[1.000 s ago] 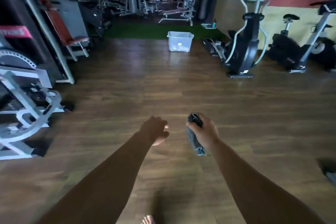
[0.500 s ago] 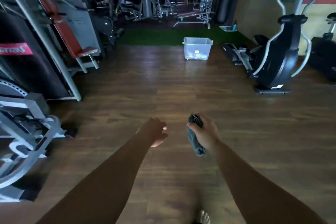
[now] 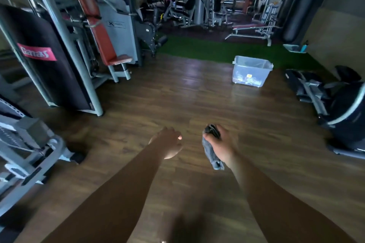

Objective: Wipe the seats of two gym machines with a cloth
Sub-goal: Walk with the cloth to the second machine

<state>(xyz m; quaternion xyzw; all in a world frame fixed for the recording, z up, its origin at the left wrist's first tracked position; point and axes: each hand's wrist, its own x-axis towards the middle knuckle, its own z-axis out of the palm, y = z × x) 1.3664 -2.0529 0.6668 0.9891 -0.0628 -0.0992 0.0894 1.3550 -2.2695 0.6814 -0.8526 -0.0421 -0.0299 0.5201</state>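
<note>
My right hand (image 3: 221, 144) is shut on a grey cloth (image 3: 211, 152) that hangs folded below my fist, out over the wooden floor. My left hand (image 3: 167, 142) is beside it, fingers curled shut with nothing in them. Ahead on the left stands a gym machine with an orange-red back pad and a small orange-red seat (image 3: 120, 59). Both hands are far from that seat.
A black padded machine with a red label (image 3: 35, 53) and a grey frame (image 3: 29, 150) line the left side. A clear plastic bin (image 3: 250, 71) sits on the floor ahead right. A dark elliptical trainer (image 3: 345, 112) stands at the right. People exercise far back.
The view has swung left and moved forward: the orange-seat machine and the bin are closer, the exercise bike has left the frame. Both hands keep the same pose, the cloth still held.
</note>
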